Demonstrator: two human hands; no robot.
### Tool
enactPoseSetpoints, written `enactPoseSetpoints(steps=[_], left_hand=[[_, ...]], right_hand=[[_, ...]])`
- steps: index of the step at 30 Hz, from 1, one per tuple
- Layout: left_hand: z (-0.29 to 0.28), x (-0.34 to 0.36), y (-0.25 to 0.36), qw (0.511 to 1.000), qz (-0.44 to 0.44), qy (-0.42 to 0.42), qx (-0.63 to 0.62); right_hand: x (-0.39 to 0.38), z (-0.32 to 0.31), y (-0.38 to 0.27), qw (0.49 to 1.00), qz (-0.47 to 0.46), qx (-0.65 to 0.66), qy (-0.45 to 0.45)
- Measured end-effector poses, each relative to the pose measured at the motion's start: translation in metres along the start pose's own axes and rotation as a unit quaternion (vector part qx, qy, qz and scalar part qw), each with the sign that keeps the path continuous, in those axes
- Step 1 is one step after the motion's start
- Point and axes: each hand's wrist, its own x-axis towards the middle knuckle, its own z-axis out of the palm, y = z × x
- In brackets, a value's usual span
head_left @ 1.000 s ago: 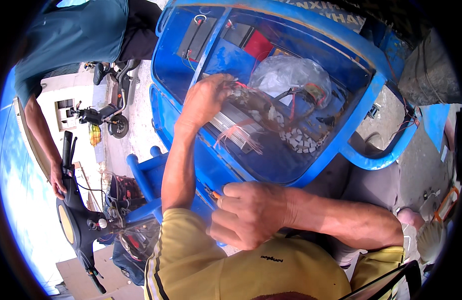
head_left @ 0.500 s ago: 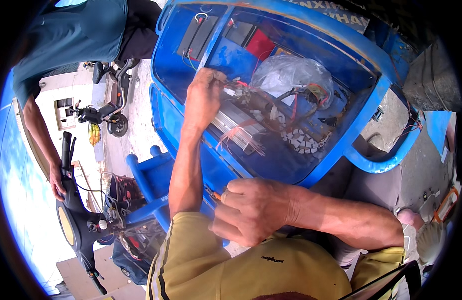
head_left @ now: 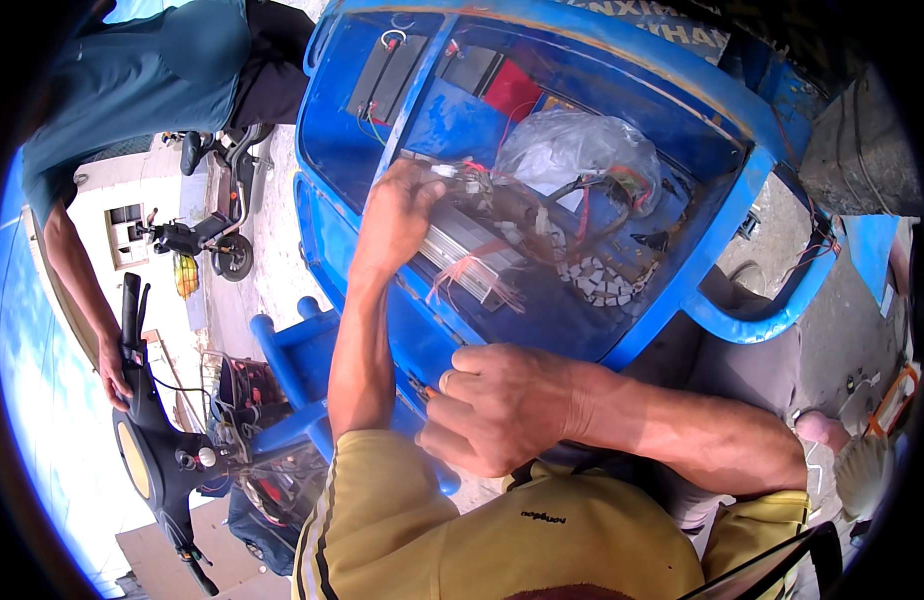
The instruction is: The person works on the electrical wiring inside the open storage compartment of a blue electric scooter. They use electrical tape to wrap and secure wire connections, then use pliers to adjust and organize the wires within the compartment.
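Note:
My left hand [head_left: 395, 218] reaches into the blue cargo box [head_left: 542, 345], fingers closed at the left end of a tangled wiring harness [head_left: 517, 205]. What it pinches is hidden. Just below that hand lies a finned silver metal controller box [head_left: 472, 258] with loose pinkish wires [head_left: 467, 278] over it. My right hand [head_left: 502, 408] is closed in front of my chest, outside the box. From its fingers pokes a small tool with an orange part [head_left: 429, 392], mostly covered, so its kind is unclear. White plug connectors [head_left: 597, 283] sit at the harness's right end.
Dark batteries [head_left: 387, 78] stand in the far compartment, past a blue divider bar [head_left: 422, 85]. A clear plastic bag [head_left: 582, 148] lies inside the box. At the left, another person's hand [head_left: 113, 375] rests on a handlebar [head_left: 134, 325]. A scooter [head_left: 207, 225] is parked beyond.
My left hand has moved slightly down and toward me, baring more connectors at the harness's left end. My right hand stays nearly in place, still closed.

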Motion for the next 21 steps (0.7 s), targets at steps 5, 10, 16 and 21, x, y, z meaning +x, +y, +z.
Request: enactPoseSetpoints(steps=[5, 10, 16, 21], left_hand=[[-0.002, -0.002, 0.007, 0.998, -0.047, 0.028, -0.002], [-0.002, -0.002, 0.011, 0.995, -0.09, 0.041, 0.007], [0.004, -0.001, -0.001, 0.997, -0.073, 0.035, 0.015], [0.003, 0.001, 0.0, 0.998, -0.058, -0.003, -0.012]], right_hand=[[0.0, 0.002, 0.001, 1.0, 0.002, -0.004, 0.001], [0.0, 0.001, 0.0, 1.0, -0.002, -0.01, -0.009], [0.0, 0.001, 0.001, 1.0, -0.005, -0.008, -0.008], [-0.001, 0.003, 0.001, 1.0, -0.003, -0.002, -0.011]])
